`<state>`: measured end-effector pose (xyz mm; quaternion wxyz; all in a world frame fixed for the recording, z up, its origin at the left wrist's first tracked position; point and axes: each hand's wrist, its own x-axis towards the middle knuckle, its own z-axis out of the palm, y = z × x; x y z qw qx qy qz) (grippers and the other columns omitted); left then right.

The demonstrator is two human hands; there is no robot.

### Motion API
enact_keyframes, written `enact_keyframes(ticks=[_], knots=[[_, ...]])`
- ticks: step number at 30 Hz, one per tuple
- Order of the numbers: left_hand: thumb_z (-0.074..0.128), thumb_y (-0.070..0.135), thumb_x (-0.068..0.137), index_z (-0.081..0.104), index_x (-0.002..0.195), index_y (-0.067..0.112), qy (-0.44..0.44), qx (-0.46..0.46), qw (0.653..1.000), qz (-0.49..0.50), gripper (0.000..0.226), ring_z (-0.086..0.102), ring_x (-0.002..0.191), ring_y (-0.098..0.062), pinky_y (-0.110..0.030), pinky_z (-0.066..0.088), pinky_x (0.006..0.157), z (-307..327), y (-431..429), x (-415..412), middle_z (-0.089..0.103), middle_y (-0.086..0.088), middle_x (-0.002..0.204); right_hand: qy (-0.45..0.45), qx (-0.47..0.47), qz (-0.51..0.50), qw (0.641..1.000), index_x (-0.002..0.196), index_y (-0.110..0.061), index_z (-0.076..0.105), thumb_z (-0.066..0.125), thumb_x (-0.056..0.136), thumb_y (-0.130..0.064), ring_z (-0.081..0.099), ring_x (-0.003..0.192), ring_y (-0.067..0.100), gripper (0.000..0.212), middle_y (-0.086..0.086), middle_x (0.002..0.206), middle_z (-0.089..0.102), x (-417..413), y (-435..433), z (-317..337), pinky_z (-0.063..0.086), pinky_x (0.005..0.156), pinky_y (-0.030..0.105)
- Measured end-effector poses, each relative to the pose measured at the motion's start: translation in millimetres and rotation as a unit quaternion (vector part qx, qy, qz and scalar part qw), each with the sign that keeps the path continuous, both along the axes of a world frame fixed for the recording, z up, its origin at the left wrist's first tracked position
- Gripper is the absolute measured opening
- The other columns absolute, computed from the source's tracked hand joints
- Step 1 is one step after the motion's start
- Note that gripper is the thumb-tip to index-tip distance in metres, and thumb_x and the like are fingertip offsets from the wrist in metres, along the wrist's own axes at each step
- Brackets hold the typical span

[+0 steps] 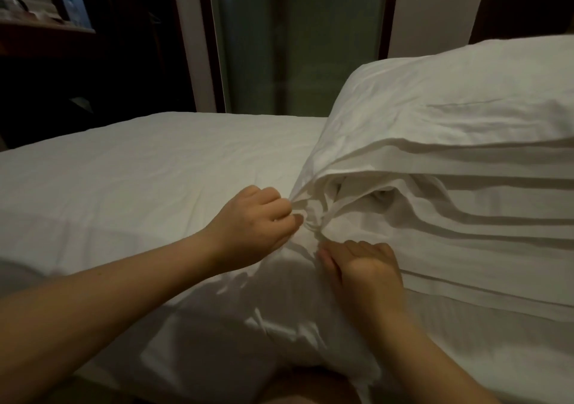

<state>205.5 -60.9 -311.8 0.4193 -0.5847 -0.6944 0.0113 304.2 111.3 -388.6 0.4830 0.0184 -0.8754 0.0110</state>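
Left hand (257,220) is closed, as I see it from my station: its fingers and thumb pinch a bunched corner of the white pillowcase (466,226), right at the gathered folds beside the open mouth. My right hand (360,267) sits just below and to the right of it, fingers curled into the same cloth and thumb lying along the fabric; the two hands are near each other but apart. The pillowcase lies on the right side of the bed, its striped hem running off to the right edge. A second pillow (450,102) rests on top of it. The flat white sheet (139,170) spreads to the left. Beyond the bed stand a glass door (295,46) and a dark shelf (46,28).
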Motion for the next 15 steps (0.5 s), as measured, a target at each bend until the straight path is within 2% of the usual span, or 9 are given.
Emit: enact_keyframes(ticks=[3,6,8,11,13,15], knots=[[0.046,0.029,0.095,0.067,0.076,0.010,-0.037,0.051,0.997,0.034,0.034,0.031,0.051,-0.016,-0.026,0.022,0.054,16.6,9.8,6.4,0.047,-0.005,0.057,0.017,-0.026,0.001,1.000,0.098,-0.015,0.075,0.047,0.089,-0.027,0.058,0.054,0.024,0.032,0.002,0.065,0.065,-7.4,-11.5,6.1,0.043,0.058,0.033],[0.042,0.034,0.094,0.068,0.081,0.010,-0.055,0.070,0.993,0.080,0.038,0.034,0.046,-0.016,-0.023,0.023,0.050,24.9,14.2,7.2,0.048,-0.006,0.056,-0.008,-0.092,-0.018,0.996,0.116,-0.011,0.068,0.044,0.086,-0.026,0.059,0.055,0.023,0.041,0.002,0.066,0.065,-11.0,-11.1,13.9,0.047,0.060,0.033],[0.050,0.036,0.091,0.070,0.096,0.010,-0.064,0.076,0.990,0.103,0.033,0.040,0.046,-0.017,-0.021,0.025,0.048,25.0,15.0,8.6,0.054,-0.006,0.061,-0.038,-0.143,-0.052,0.988,0.126,-0.009,0.059,0.040,0.086,-0.031,0.059,0.056,0.023,0.050,0.002,0.068,0.065,-11.2,-3.8,18.3,0.048,0.061,0.035],[0.063,0.030,0.083,0.065,0.113,0.007,-0.109,0.104,0.982,0.115,0.037,0.048,0.046,-0.017,-0.018,0.026,0.041,20.2,17.9,11.7,0.061,-0.005,0.068,-0.074,-0.172,-0.081,0.979,0.130,-0.009,0.054,0.043,0.085,-0.037,0.062,0.064,0.029,0.054,0.008,0.079,0.069,-12.6,5.0,21.4,0.045,0.065,0.037],[0.059,0.022,0.085,0.059,0.125,0.008,-0.132,0.130,0.976,0.118,0.043,0.043,0.046,-0.013,-0.015,0.021,0.040,18.7,20.9,15.5,0.061,-0.004,0.067,-0.081,-0.175,-0.070,0.979,0.130,-0.011,0.053,0.046,0.084,-0.042,0.064,0.078,0.031,0.056,0.010,0.094,0.069,-13.6,6.4,23.1,0.046,0.070,0.039],[0.053,0.016,0.093,0.047,0.138,0.012,-0.176,0.136,0.966,0.128,0.045,0.044,0.055,-0.012,-0.018,0.028,0.045,19.2,23.8,20.7,0.063,-0.007,0.075,-0.070,-0.178,-0.055,0.980,0.124,-0.010,0.057,0.053,0.082,-0.043,0.065,0.090,0.032,0.054,0.011,0.109,0.066,-13.6,4.1,22.0,0.048,0.072,0.040]])
